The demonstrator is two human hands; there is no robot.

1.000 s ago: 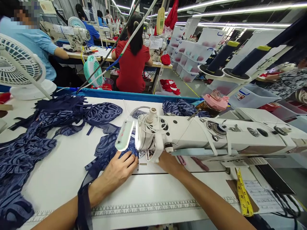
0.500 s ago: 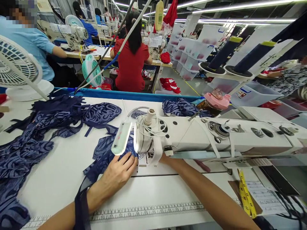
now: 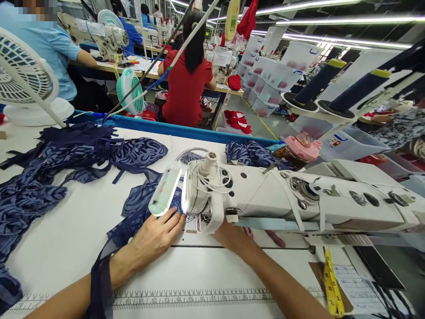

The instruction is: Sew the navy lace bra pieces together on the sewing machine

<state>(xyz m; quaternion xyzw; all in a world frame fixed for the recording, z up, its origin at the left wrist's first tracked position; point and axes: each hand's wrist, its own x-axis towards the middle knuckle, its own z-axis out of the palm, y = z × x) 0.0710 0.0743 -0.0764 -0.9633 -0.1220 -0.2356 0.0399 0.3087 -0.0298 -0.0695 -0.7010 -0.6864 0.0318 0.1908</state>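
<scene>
My left hand [image 3: 155, 237] lies flat, fingers stretched out, pressing a navy lace piece [image 3: 139, 204] onto the table just left of the needle of the white sewing machine [image 3: 282, 195]. A dark strap of the same fabric drapes over my left wrist. My right hand [image 3: 229, 234] reaches under the machine head; its fingers are hidden behind the head. A small lamp [image 3: 164, 190] on the machine shines over the needle area.
A heap of navy lace pieces [image 3: 49, 173] covers the table's left side, and more lace [image 3: 249, 153] lies behind the machine. A white fan [image 3: 23, 79] stands at far left. Yellow tape measure [image 3: 332, 283] and papers lie at right. Other people sew at benches beyond.
My left hand and the lace under it have slid slightly left and toward me. The view has shifted a little; my right hand stays under the machine head.
</scene>
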